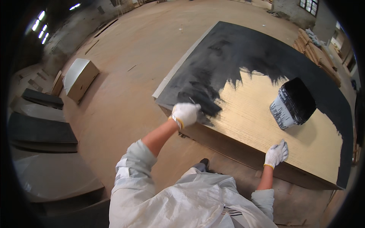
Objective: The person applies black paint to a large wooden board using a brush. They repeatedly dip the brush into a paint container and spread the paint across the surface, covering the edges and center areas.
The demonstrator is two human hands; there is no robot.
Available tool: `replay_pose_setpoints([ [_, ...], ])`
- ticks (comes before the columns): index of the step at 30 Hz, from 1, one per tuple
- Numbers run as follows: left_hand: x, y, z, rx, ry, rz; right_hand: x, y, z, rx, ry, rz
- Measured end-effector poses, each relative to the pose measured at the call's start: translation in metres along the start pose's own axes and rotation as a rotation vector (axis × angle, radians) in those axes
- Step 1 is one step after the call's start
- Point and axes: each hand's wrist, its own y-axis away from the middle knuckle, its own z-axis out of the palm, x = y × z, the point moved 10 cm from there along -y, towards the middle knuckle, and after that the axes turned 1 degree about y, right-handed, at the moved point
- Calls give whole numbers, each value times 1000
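one left hand grips a dark brush on the panel; remotely, i see the right hand loosely spread at its near edge, the bucket likely set on bare surface to avoid smears.

Bucket on right half of board

The left hand has its gloved fingers closed on a partly hidden brush, whose dark end lies just right of them. On the wooden panel, black paint spreads beyond these fingers. The right hand's fingers are at the near edge, a paint-smeared bucket standing beyond them.
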Motion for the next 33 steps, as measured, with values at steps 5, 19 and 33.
replay_pose_setpoints([
  [5, -47, -45, -16, 2, 7, 5, 6, 8, 13, -31, -48, -20],
  [19, 150, -209, -31, 165, 90, 541, -59, 68, -39, -129, -339, -126],
  [33, 205, -11, 89, 109, 628, 214, -163, 91, 4, -1005, -1676, 707],
])
